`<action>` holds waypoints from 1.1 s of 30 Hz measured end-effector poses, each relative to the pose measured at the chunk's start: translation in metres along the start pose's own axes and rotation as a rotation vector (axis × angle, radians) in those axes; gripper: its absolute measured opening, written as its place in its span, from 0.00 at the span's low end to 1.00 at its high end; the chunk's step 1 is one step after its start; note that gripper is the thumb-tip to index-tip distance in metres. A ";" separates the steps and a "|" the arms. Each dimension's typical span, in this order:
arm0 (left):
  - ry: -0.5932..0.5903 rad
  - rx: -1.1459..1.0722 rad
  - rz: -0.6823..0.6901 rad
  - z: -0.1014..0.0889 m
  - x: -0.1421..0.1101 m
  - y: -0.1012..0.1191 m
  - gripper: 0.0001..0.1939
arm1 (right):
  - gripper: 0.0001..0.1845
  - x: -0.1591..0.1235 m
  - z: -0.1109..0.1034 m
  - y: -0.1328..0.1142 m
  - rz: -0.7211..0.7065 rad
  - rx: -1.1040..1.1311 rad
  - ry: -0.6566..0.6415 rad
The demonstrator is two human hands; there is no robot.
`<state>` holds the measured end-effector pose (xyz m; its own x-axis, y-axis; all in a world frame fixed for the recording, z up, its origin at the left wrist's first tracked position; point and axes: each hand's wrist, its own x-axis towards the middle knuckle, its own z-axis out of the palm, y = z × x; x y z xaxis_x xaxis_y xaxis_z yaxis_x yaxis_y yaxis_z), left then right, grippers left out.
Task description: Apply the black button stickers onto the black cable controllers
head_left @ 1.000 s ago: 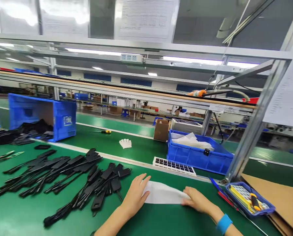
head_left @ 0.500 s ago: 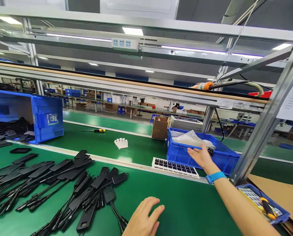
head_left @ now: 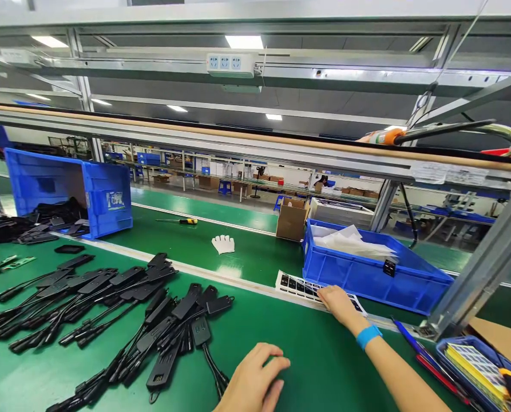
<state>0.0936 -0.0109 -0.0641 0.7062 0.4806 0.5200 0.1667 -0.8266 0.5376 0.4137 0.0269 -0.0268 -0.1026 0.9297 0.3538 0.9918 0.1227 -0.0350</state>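
Note:
My right hand (head_left: pixel 340 304), with a blue band at the wrist, is on a white sheet of black labels (head_left: pixel 292 284) that lies along the strip in front of the blue bin. Its fingers are bent together over the right half of the sheet and hide part of it; the fingertips cannot be made out clearly. My left hand (head_left: pixel 259 375) hovers low at the front of the green bench, thumb and fingers loosely curled and apart, holding nothing. To its left lie several black cased devices with cables (head_left: pixel 161 366) in a loose pile.
A blue bin (head_left: pixel 367 277) with white sheets stands behind the labels. Farther back are a cardboard box (head_left: pixel 290 222), a white glove (head_left: pixel 223 244) and a screwdriver (head_left: pixel 189 221). A tipped blue crate (head_left: pixel 109 200) stands left; a tool tray (head_left: pixel 474 366) and metal post (head_left: pixel 478 269) are right.
My right hand has come down from above the blue bin onto the label sheet, and its spread fingers have drawn together. My left hand has hardly moved. The view has turned slightly.

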 end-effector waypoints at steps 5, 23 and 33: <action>0.137 -1.055 -0.778 -0.020 0.012 0.001 0.33 | 0.18 -0.049 -0.022 -0.050 -0.332 -0.062 0.128; -0.084 -0.135 -0.140 -0.045 -0.030 0.089 0.06 | 0.11 -0.152 -0.082 -0.178 -0.280 0.218 0.293; -0.475 0.093 -0.203 -0.054 -0.089 0.095 0.05 | 0.08 -0.215 -0.048 -0.238 -0.169 0.474 -0.089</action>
<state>0.0097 -0.1166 -0.0237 0.8836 0.4664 0.0414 0.3783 -0.7634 0.5236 0.2033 -0.2190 -0.0503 -0.2854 0.9066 0.3108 0.8192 0.3991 -0.4119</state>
